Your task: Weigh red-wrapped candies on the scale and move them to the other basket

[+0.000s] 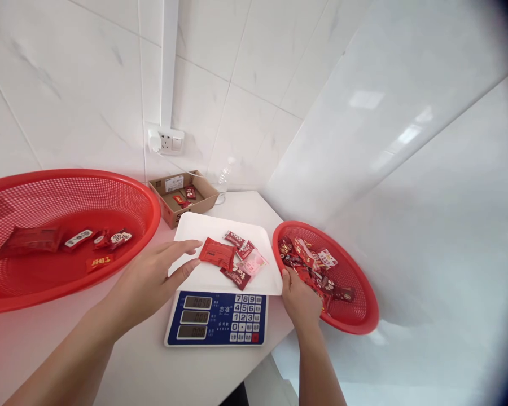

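Observation:
My left hand (154,280) hovers over the left edge of a white scale pan (186,273), thumb and fingers apart, with nothing in it. Just beyond its fingertips lies a red wrapped packet (217,254). Beside that packet are several small dark red snack packets (236,277) and a pink one (253,263). The pan sits on a digital scale (218,318) with a blue keypad panel. At the pan's right corner, my right hand (300,299) is closed on the rim of a red mesh basket (366,301), its fingers mostly hidden. Many small packets (311,265) fill the basket.
A larger red basket (146,197) with a few packets stands at the left. Behind the pan is an open cardboard box (165,210) holding small packets, next to a clear plastic bottle (225,175). A wall socket (167,141) and cable are behind. The white table (139,361) ends at the right.

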### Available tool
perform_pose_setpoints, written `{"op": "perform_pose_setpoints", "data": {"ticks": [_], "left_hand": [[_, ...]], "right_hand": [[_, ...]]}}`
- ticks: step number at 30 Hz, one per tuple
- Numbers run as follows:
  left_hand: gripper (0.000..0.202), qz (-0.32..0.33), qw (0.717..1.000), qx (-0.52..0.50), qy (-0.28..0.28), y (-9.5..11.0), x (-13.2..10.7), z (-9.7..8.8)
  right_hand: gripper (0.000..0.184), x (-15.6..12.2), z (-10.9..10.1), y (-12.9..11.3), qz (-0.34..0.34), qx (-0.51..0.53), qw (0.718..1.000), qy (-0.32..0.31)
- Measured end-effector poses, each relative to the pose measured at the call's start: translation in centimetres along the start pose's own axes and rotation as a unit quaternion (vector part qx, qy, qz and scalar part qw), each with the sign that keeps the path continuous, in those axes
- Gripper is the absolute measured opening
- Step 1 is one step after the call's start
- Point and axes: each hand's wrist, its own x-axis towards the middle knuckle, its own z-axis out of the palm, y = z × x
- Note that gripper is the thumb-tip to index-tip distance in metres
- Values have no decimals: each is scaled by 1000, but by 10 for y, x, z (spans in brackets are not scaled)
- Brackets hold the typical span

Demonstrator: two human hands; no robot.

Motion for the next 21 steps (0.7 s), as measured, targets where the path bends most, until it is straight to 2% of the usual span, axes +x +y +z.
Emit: {"op": "perform_pose_setpoints", "data": {"ticks": [4,8,15,21], "left_hand": [[48,-18,1000,5,-8,0,1,-1],[49,-39,999,6,-16,-1,0,-2],[46,-30,999,12,-16,-5,0,0],[47,-11,1000,5,-8,-3,3,3]], "right_hand": [[52,2,-3,-1,2,3,999,-34],[54,5,-9,0,11,20,999,-42],[53,12,-12,16,-8,52,996,-73],[52,24,-8,33,-61,179,980,-63]]}}
